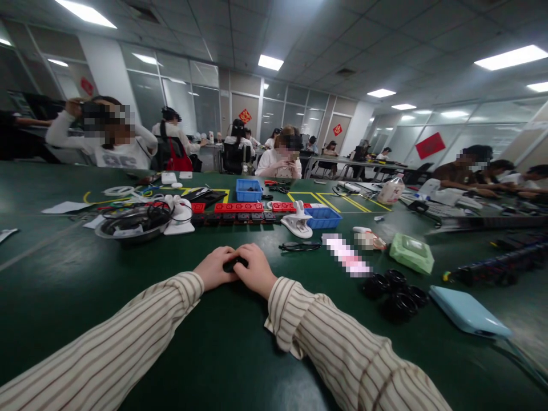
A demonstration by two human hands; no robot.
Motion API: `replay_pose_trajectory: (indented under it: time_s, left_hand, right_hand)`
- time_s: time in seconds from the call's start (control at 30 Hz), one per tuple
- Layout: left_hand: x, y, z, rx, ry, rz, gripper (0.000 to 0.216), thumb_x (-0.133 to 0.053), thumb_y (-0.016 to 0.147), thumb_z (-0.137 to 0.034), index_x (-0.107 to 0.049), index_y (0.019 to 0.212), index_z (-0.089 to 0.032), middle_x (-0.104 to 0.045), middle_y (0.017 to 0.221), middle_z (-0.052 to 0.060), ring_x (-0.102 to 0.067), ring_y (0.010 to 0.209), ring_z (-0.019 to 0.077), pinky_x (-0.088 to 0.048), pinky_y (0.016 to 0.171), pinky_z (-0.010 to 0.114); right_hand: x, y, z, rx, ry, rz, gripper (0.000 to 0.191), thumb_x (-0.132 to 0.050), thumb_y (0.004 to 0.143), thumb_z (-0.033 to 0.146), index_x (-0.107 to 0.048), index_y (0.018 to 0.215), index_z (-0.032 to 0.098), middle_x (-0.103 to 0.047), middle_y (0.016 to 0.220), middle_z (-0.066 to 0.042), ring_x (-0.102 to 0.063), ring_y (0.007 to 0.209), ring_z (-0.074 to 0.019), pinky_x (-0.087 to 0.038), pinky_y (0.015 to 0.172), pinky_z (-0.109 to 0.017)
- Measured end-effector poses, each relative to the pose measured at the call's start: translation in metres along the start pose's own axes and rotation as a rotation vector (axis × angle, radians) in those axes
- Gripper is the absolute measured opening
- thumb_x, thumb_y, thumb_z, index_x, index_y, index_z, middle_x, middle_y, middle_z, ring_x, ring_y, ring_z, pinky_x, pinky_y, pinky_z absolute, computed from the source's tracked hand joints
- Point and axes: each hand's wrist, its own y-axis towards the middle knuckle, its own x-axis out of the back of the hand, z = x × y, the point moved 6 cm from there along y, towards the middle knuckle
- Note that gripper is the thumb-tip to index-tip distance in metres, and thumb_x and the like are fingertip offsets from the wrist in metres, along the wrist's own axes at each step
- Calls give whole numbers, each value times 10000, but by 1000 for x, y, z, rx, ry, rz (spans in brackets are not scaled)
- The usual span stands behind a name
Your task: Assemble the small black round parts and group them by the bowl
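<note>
My left hand (215, 268) and my right hand (256, 269) rest together on the green table (240, 348), both in striped sleeves. Their fingers are curled round a small black object (234, 264) held between them; most of it is hidden. A black cable loop (299, 246) lies just beyond my right hand. Several black round parts (396, 294) sit to the right of my right forearm.
A metal bowl with cables (132, 224) stands at left, red and black blocks (238, 208) and two blue bins (323, 217) farther back. A green box (411, 253) and a light blue case (468, 311) lie at right. Other people sit at the far side.
</note>
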Motion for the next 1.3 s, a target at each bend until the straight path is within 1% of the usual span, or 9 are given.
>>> replay_pose_trajectory:
  time_s: [0.27,0.47,0.6,0.73,0.83,0.97,1.1,1.2,1.3]
  left_hand:
    - [-6,1,6,-26,4,3,407,-610,630,-401,-582,976,-189,-567,1057,71,-493,1012,261,-375,919,384]
    - [-2,0,4,33,50,-46,446,-612,633,-441,-533,977,-168,-562,998,75,-522,946,247,-406,857,368]
    - [2,-1,-2,76,109,-89,428,-628,619,-441,-543,925,-155,-563,937,69,-525,897,243,-406,827,368]
    - [3,-1,-4,81,135,-107,309,-619,638,-369,-575,847,-145,-561,903,73,-520,867,237,-405,813,368]
    - [1,0,0,57,92,-96,270,-620,631,-332,-591,819,-140,-558,906,72,-514,866,232,-408,809,361]
    - [-1,2,4,-20,-29,-47,318,-621,632,-324,-605,906,-164,-559,945,53,-507,908,219,-403,838,339]
    - [-4,4,5,-61,-82,16,227,-607,641,-314,-622,824,-179,-567,958,41,-506,936,217,-391,862,331]
    - [-6,4,4,-78,-87,51,241,-597,648,-302,-614,856,-183,-572,978,45,-504,954,221,-385,875,336]
    - [-6,3,3,-63,-50,29,417,-626,623,-344,-563,1002,-182,-556,1047,66,-492,994,238,-373,896,354]
  right_hand:
    - [9,-3,10,57,56,-63,201,-493,753,146,-589,925,184,-606,917,-19,-490,915,-159,-358,858,-303]
    - [13,-6,1,-104,-22,-176,348,-537,772,371,-493,1044,160,-531,1023,-70,-461,963,-198,-364,852,-345]
    - [10,-6,-11,-214,-79,-190,338,-529,762,441,-489,958,168,-517,928,-57,-469,887,-195,-381,782,-337]
    - [7,-4,-13,-240,-125,-167,296,-554,737,455,-495,821,177,-497,825,-29,-459,814,-177,-375,727,-315]
    - [6,-3,-11,-213,-112,-144,225,-576,732,389,-513,780,178,-502,808,-21,-456,812,-164,-367,737,-305]
    - [6,-2,-3,-92,-57,-99,78,-559,721,206,-561,795,180,-544,823,-16,-465,841,-158,-359,772,-300]
    - [3,-3,5,43,5,-39,150,-490,697,80,-586,748,183,-590,787,-2,-483,839,-151,-353,807,-296]
    - [4,-5,10,90,20,-34,181,-484,694,71,-591,780,189,-598,790,0,-487,851,-155,-353,825,-298]
    - [8,-5,12,72,27,-84,206,-513,727,146,-557,925,180,-584,902,-24,-478,900,-167,-358,839,-306]
